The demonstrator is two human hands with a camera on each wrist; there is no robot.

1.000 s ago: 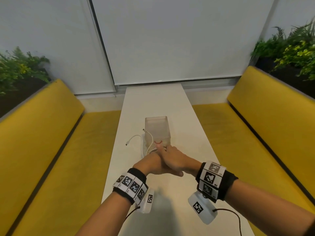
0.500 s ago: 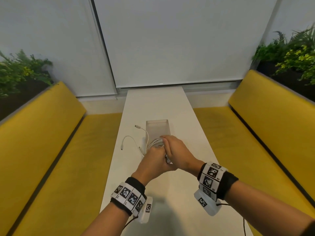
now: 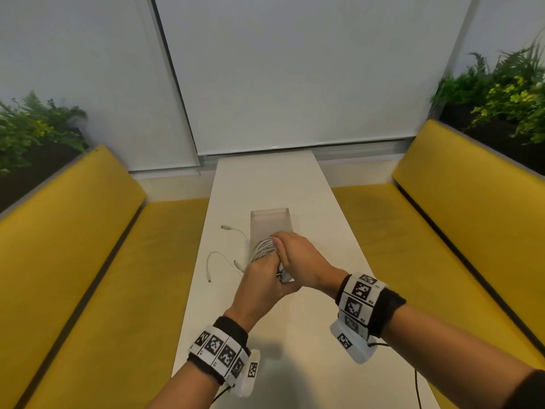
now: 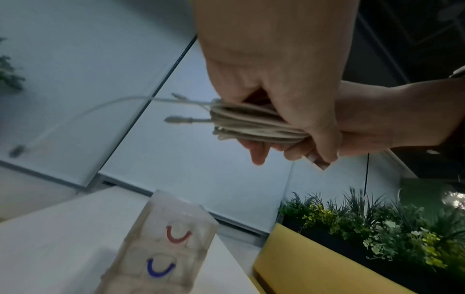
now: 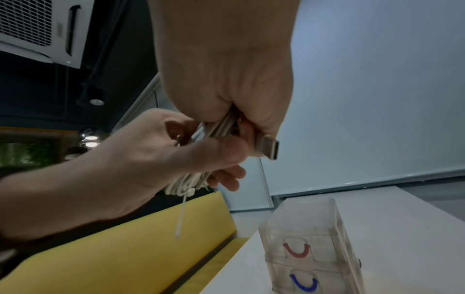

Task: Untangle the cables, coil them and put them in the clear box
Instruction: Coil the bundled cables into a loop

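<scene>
Both hands hold one coil of white cables in the air just in front of the clear box. My left hand grips the bundle from below, fingers curled round it. My right hand closes over the coil's top and right side; a USB plug sticks out under its thumb. Loose cable ends trail left from the coil, and one plug hangs near the table. The box stands upright and shows red and blue U marks on its side.
The long white table runs away from me between two yellow benches. Planters with green plants stand behind the backrests. White blinds close off the far end.
Both hands have lifted the cables off the table in front of the box and gathered them into a tighter coil. The loose ends now trail further left.
</scene>
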